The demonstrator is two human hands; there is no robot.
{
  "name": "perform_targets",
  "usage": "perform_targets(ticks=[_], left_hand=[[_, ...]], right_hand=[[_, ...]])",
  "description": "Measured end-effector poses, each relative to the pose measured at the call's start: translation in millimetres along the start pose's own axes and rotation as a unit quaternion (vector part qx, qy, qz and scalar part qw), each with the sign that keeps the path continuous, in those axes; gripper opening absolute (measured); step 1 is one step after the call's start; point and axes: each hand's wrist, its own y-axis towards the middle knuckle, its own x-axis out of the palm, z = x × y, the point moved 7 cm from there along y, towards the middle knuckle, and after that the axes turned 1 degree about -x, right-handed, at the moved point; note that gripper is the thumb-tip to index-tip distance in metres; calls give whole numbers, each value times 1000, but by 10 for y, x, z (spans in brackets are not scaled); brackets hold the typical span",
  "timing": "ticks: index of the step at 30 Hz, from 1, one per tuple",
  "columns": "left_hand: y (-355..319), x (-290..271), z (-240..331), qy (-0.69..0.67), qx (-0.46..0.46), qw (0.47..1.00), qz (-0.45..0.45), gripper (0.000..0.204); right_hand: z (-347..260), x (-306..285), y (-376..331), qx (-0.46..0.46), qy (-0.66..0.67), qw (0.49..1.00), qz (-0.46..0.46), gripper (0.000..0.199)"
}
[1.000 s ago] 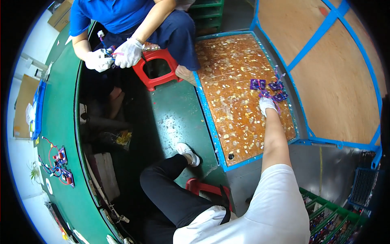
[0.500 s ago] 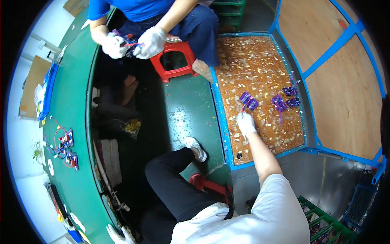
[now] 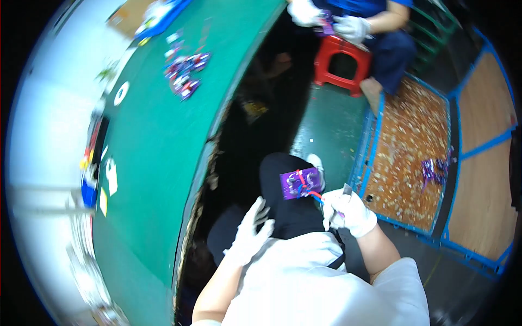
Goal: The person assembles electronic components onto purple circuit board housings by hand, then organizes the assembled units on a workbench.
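2 gloved hands sit over your lap: your right hand [image 3: 348, 211] grips the red wire of a purple circuit board [image 3: 300, 183] resting on your knee; your left hand [image 3: 251, 232] is spread, holding nothing.

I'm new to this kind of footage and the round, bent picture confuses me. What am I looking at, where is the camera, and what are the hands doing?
There is no machine here. The picture comes from a wide fisheye camera worn on a person's head, looking down, so straight edges curve near the rim. The white shirt at the bottom is the wearer's own.

Both hands wear white gloves. The right hand holds a small purple circuit board with red and blue wires, above the wearer's dark trouser knee. The left hand is open and holds nothing, resting by the lap.

To the left runs a green table with a small pile of similar purple boards. To the right is a blue-framed tray on the floor, holding a few more boards. At the top, another person sits by a red stool, also working with gloved hands.
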Motion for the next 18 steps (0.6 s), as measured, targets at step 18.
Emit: perform_targets(ticks=[18], left_hand=[[-936,-1193,-421,-693,34,712,103,87]], right_hand=[[368,2707,332,-414,-515,716,-222,30]])
